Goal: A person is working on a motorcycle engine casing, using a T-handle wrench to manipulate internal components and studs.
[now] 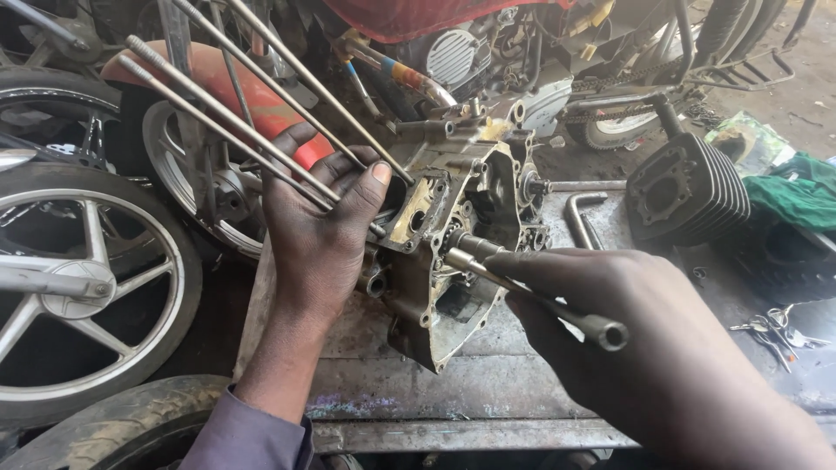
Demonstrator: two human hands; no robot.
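Head view. An engine case (453,244), grimy and partly stripped, stands on edge on a worn metal workbench (488,392), its open side turned toward the camera. Four long steel studs (244,113) run up and to the left from its upper end.

The left hand (322,235) is closed around the top of the case at the base of the studs. The thumb is pressed against the case rim, and the fingers wrap behind, among the studs. The grip looks firm.

The right hand (610,322) is clamped on a socket wrench (531,292). The tool's working end sits on a fitting at the middle of the case face; its hollow rear end sticks out past the fingers toward the camera. The fingers are curled tightly round the shaft.

On the bench behind the case lies a bent metal bar (582,218), apart from it. To the right of that stands a black finned cylinder (688,187), well apart from both hands. A green cloth (792,196) lies at the far right edge, and a bunch of keys (775,326) rests on the bench near the right wrist.

Left of the bench, a spoked motorcycle wheel (78,287) with its tyre stands close by. Behind the bench sits a red motorcycle (453,35), its engine and chain visible.
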